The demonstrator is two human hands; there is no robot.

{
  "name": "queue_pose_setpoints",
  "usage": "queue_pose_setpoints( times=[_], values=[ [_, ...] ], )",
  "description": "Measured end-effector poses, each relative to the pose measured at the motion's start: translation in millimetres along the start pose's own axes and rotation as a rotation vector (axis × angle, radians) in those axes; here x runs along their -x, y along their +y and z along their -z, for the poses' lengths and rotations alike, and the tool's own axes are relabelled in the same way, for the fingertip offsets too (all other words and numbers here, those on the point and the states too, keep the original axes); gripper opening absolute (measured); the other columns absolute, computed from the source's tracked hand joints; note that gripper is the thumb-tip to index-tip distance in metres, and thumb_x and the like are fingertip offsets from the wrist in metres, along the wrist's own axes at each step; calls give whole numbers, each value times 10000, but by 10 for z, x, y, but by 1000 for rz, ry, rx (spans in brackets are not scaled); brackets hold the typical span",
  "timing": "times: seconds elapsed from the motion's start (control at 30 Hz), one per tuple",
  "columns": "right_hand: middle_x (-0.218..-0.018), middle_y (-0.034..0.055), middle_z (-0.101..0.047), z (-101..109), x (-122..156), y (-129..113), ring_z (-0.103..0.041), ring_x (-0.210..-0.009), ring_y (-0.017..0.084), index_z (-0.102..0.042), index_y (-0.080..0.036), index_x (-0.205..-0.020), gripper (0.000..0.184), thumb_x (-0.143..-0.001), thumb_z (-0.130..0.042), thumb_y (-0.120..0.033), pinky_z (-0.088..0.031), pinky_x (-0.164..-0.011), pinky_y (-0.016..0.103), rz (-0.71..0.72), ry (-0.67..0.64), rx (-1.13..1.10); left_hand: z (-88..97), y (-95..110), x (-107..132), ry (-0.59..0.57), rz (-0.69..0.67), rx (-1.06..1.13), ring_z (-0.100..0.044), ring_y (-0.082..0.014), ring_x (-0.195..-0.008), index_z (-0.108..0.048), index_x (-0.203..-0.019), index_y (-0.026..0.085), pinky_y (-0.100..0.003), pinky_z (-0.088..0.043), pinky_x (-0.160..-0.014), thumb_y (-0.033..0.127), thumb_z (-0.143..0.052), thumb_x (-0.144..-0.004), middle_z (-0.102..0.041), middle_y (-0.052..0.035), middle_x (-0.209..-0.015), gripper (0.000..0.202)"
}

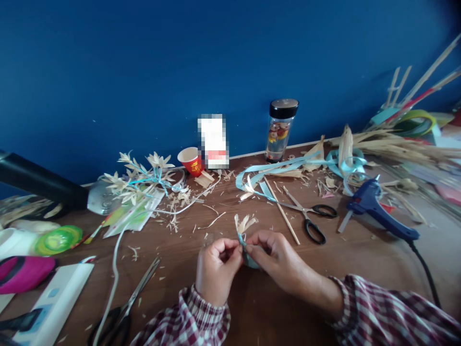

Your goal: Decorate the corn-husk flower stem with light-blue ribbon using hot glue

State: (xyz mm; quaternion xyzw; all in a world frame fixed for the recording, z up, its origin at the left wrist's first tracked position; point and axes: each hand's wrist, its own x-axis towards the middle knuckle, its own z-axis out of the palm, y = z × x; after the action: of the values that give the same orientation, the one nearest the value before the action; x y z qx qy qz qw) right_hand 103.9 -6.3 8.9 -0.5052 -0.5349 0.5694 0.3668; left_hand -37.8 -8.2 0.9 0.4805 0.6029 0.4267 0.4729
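Note:
A small pale husk flower point(246, 223) stands upright between my two hands. Its stem is wrapped in light blue tape point(241, 238), and a strip of the same blue hangs below my fingers. My left hand point(217, 270) is closed, pinching the stem from the left with thumb and forefinger. From the other side, my right hand point(283, 262) pinches the stem and tape just under the petals. The fingertips nearly meet, so the pinched part is mostly hidden. Beyond them lies another husk flower point(248, 189), on a blue-wrapped stem.
Black-handled scissors point(313, 209), a wooden stick point(283, 211) and a blue glue gun point(383, 206) lie ahead right. More scissors point(124, 307) and a white cable point(115, 259) are at left. A glass bottle point(277, 139) and red paper cup point(194, 162) stand by the wall.

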Motion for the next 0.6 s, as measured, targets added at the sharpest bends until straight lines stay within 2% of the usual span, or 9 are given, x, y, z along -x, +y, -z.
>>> queue_pose_setpoints(
  times=[0.07,0.23,0.4,0.6],
  values=[
    [-609,-9,-543,6,-8,-2,-440,-546,91,-613,-131,-740,179,-811,-528,-271,-348,-490,216,-2,1,8,-2,-7,-17,13,5,9,-570,-119,-473,-685,-656,137,-201,-464,-473,285,-698,-649,-643,-15,-522,149],
    [-607,-27,-530,23,-30,39,-441,-518,82,-582,-150,-815,195,-821,-527,-337,-358,-452,200,-47,-1,-90,10,24,-54,-23,139,170,-579,-120,-508,-706,-757,126,-205,-501,-456,354,-733,-634,-645,-21,-559,261],
    [-646,-8,-561,28,-38,60,-475,-569,93,-556,-141,-789,181,-802,-546,-322,-392,-522,225,-12,5,-136,37,22,-77,-86,201,276,-560,-98,-516,-712,-786,109,-177,-487,-437,355,-760,-610,-630,-22,-565,306],
    [-612,-29,-508,32,-34,36,-431,-544,86,-538,-140,-774,138,-787,-535,-277,-360,-486,220,0,20,-108,54,18,-100,-105,296,365,-555,-80,-514,-701,-766,111,-156,-467,-431,349,-794,-566,-613,-5,-573,325]
  ],
)
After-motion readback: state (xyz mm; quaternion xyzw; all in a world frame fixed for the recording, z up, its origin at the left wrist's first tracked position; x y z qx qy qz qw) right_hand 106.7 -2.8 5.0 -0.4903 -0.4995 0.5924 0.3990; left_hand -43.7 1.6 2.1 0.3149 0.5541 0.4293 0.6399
